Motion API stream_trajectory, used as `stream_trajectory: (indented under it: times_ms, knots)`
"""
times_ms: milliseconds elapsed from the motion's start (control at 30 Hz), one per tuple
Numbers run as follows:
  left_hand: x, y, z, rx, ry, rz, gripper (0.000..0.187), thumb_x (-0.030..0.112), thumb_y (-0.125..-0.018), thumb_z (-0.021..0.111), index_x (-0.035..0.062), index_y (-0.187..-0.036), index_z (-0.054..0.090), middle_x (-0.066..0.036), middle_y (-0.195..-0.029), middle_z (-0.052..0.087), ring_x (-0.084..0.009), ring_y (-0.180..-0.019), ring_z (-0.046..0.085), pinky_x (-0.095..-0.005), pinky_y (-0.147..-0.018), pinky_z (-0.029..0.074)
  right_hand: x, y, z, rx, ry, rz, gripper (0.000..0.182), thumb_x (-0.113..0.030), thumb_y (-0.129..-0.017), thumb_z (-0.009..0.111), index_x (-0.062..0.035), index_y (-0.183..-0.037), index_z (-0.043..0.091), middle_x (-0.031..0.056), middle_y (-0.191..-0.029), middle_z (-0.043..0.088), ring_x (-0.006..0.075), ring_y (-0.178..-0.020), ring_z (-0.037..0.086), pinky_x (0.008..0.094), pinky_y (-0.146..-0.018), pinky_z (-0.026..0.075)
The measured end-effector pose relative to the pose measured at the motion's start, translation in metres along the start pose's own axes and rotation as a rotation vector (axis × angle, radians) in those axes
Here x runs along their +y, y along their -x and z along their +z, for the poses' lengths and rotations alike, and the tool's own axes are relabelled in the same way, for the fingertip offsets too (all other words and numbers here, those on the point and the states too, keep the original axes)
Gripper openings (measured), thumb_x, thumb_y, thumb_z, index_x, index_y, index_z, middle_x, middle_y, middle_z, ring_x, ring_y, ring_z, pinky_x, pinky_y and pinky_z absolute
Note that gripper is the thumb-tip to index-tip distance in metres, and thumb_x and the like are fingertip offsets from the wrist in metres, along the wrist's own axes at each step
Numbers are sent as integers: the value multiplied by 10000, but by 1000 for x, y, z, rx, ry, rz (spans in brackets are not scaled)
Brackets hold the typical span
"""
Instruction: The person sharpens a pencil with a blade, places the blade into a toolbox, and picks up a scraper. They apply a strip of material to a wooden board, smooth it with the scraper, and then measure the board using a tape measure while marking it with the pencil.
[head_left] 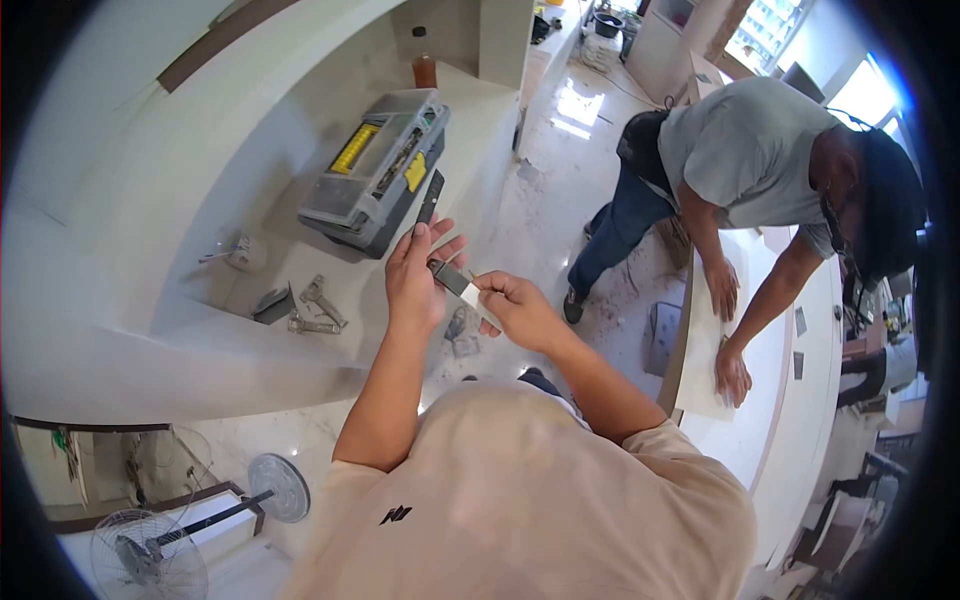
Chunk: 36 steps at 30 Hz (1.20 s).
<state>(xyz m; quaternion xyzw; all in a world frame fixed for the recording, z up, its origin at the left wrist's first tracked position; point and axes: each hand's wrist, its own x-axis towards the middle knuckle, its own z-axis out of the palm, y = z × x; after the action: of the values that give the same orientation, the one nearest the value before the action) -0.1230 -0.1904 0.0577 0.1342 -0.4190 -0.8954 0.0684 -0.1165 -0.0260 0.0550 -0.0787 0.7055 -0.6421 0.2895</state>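
My left hand (415,280) is partly spread, palm up, with a dark flat strip (431,197) under its thumb, pointing away from me. Beside those fingers, my right hand (517,312) pinches a small dark grey block with a white end (454,279). The block's grey end reaches my left fingers; I cannot tell its exact kind. Just beyond my hands, a grey toolbox (375,170) with a clear lid and yellow latch rests on the shelf. Metal hinges (318,305) lie on the shelf to the left, close to a dark angular piece (273,305).
At the right, a person (745,150) in a grey shirt leans over a long white panel (740,420), both hands pressed on it. A bottle (423,60) stands at the shelf's back. A fan (150,555) is at lower left. Debris marks the glossy floor (545,215).
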Motion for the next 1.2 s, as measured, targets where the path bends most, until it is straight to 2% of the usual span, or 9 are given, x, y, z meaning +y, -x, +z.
stream_trajectory:
  times_ms: [67,100,300,433,600,900,1033,1100,1200]
  knots:
    - [-15,2,5,-35,51,-79,419,322,-957,548,38,-1261,495,-110,-1105,580,-211,-888,596,-347,-741,483,0,16,0,39,60,6,266,-188,-943,529,9,-1115,576,63,-821,608,122,-653,598,262,-584,481]
    - [-21,7,13,0,82,-116,372,308,-967,532,52,-1236,516,-61,-954,574,-134,-704,536,-299,-623,453,-1,24,-2,58,118,7,274,-204,-938,555,8,-1110,579,61,-814,603,118,-645,589,259,-577,471]
    - [-62,22,42,-37,50,-220,313,286,-990,485,46,-1186,531,-11,-752,502,-73,-505,361,-249,-463,314,29,63,-21,223,262,-82,320,-230,-895,639,35,-1071,605,139,-900,596,194,-719,565,319,-663,456]
    - [-83,45,69,-68,-10,-268,300,273,-1000,465,42,-1181,526,-17,-726,498,-74,-485,352,-241,-453,307,39,101,-35,302,193,-67,313,-223,-899,633,32,-1078,603,163,-961,590,233,-785,558,338,-716,452]
    - [-98,80,98,-114,-69,-325,285,248,-1011,441,21,-1162,522,-22,-683,472,-88,-469,353,-247,-447,318,52,152,-43,400,124,-65,294,-218,-910,620,25,-1074,604,151,-950,597,215,-772,557,329,-706,452]
    - [-88,94,105,-29,-72,-158,296,263,-998,477,19,-1161,519,-5,-692,464,-76,-476,345,-240,-433,301,77,214,-59,390,-62,35,257,-207,-892,647,-19,-1062,599,86,-919,590,162,-776,543,312,-704,446]
    - [-58,103,83,-386,-471,-434,268,225,-981,507,-20,-1060,580,-20,-633,493,-77,-447,376,-225,-415,308,89,227,-84,537,283,-299,241,-166,-843,689,-44,-1034,605,85,-894,568,213,-782,560,330,-709,452]
    - [-46,114,77,-558,-670,-589,254,200,-971,522,-32,-980,624,-31,-604,510,-77,-437,384,-224,-417,312,91,229,-96,567,344,-303,255,-154,-818,705,-49,-1029,609,92,-890,552,243,-795,564,337,-716,455]
    - [-46,124,81,-705,-717,-625,261,201,-962,537,-33,-957,651,-31,-597,530,-65,-423,378,-218,-402,299,90,231,-96,616,364,-305,257,-143,-800,713,-53,-1020,614,92,-886,539,261,-802,567,342,-722,456]
